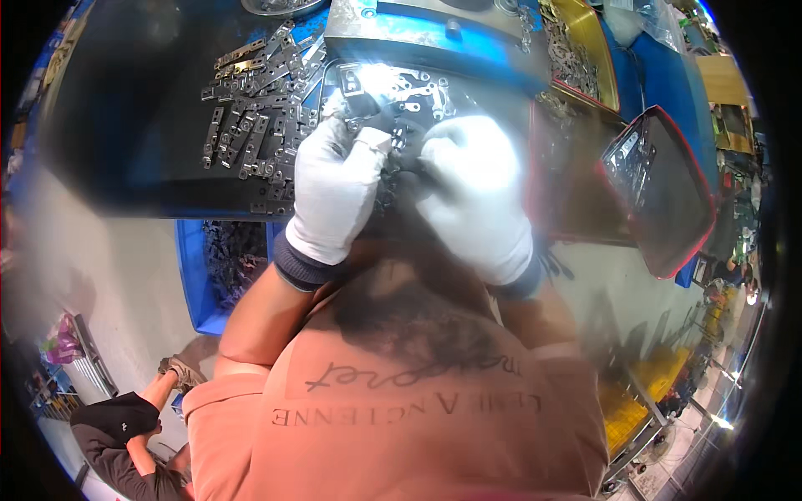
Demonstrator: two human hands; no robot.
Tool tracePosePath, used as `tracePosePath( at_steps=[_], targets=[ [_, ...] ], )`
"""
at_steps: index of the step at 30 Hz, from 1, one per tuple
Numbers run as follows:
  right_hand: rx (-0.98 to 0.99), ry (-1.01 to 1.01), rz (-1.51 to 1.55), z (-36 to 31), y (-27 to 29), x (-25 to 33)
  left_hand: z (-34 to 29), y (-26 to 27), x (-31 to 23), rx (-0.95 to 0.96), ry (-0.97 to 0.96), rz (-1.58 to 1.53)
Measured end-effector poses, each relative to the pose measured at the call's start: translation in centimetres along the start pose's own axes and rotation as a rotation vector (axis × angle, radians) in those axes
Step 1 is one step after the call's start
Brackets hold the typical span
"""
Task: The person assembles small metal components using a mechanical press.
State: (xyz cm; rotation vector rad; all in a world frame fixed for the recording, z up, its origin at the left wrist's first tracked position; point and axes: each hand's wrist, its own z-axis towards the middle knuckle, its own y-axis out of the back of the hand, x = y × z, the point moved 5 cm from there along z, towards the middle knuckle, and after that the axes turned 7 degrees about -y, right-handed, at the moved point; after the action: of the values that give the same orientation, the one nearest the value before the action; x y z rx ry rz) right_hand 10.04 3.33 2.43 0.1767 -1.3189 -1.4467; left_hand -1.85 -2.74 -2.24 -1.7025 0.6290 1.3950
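Observation:
My left hand (332, 188), in a white glove, is closed with thumb and fingers pinched around a flat metal plate (359, 92) that sticks up past the fingertips. Close beside it, my right hand (476, 179), also gloved in white, is curled shut and slightly smeared. Whatever it grips is hidden by the glove. Beyond the hands, small shiny metal links (428, 93) are scattered below a steel block. To the left of my left hand lies a loose pile of long punched metal strips (259, 117) on the dark table (125, 125).
The steel block (434, 42) stands at the far side. A yellow tray (606, 63) of small metal parts is at far right, with a red-rimmed dark tray (681, 200) nearer. A blue crate (194, 275) sits below the table's left edge. Another person (121, 430) is at lower left.

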Motion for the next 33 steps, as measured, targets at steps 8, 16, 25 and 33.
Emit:
tracePosePath(
  at_steps=[8,16,25,33],
  targets=[
    [-0.197,0.182,-0.328,-1.2,0.8,1.1,0.7,-1.7,-0.1,0.072,-0.002,-0.015],
    [-0.145,-0.255,0.419,-1.6,4.1,-4.1,-0.2,-0.3,0.4,-0.005,0.112,0.075],
    [0.129,-0.426,-0.509,-8.5,9.6,-13.7,-0.6,-2.4,0.7,0.178,0.236,0.12],
    [0.033,-0.316,-0.487,-10.3,8.9,-13.6,-0.1,-3.8,1.1,0.14,0.24,0.127]
  ],
)
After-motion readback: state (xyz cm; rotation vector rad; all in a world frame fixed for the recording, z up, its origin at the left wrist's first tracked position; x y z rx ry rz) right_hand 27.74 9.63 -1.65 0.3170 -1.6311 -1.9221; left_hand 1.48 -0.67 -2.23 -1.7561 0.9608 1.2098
